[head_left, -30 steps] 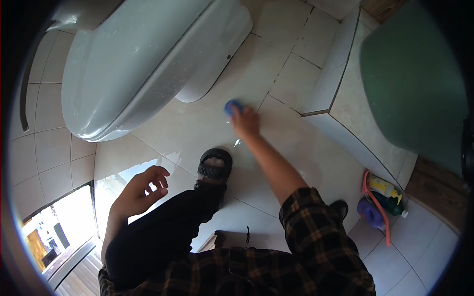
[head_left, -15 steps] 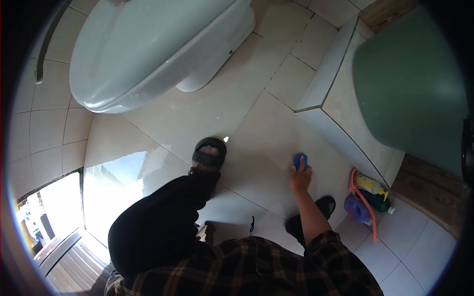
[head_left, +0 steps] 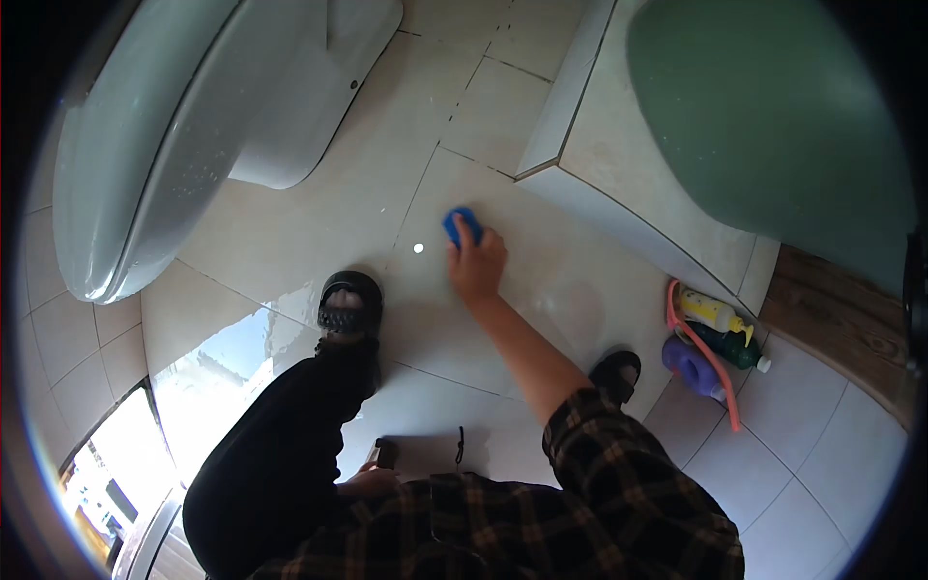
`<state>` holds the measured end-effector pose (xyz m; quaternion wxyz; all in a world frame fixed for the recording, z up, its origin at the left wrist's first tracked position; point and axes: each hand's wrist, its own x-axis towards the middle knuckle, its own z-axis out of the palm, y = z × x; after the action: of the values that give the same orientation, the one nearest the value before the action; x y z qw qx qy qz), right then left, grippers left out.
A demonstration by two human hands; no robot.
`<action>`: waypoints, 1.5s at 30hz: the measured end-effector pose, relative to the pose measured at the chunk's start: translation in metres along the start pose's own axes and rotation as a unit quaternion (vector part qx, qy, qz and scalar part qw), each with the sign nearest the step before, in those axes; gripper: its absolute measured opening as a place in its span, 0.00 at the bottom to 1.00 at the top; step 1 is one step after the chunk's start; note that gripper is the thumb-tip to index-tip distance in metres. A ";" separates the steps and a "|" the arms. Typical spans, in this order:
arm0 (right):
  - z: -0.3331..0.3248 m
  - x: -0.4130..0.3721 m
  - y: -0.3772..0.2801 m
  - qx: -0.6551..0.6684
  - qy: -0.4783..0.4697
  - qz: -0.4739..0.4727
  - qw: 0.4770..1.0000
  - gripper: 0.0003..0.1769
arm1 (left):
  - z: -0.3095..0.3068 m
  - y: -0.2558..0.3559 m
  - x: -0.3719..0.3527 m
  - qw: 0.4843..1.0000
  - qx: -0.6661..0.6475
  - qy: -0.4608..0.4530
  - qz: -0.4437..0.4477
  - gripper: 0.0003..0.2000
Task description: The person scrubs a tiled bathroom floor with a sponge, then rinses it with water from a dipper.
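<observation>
On my feed the right hand [head_left: 477, 263], fingers wrapped over a blue, rounded, sponge-like pad [head_left: 461, 225] on the beige tiled floor [head_left: 319, 222], seems mid-wipe, wanting even pressure next; I can't read the left hand [head_left: 365, 480], its fingers unclear

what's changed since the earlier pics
The right hand, gripping the blue scrubber throughout, has swept it back from near the bottles toward the toilet. The left hand, raised a second ago, shows only partly, low in view. Bottles and toilet stayed put.
</observation>
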<state>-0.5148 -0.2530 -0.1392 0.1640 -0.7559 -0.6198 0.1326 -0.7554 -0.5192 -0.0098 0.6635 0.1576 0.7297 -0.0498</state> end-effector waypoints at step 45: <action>-0.072 -0.181 0.107 -0.127 -0.044 -0.013 0.991 0.27 | -0.091 -0.091 0.019 0.992 0.064 0.029 0.102 0.15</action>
<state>-0.4260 -0.4559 -0.1186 0.0411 -0.7556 -0.6484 0.0839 -0.8704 -0.5768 -0.0306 0.6322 0.2746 0.7241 -0.0241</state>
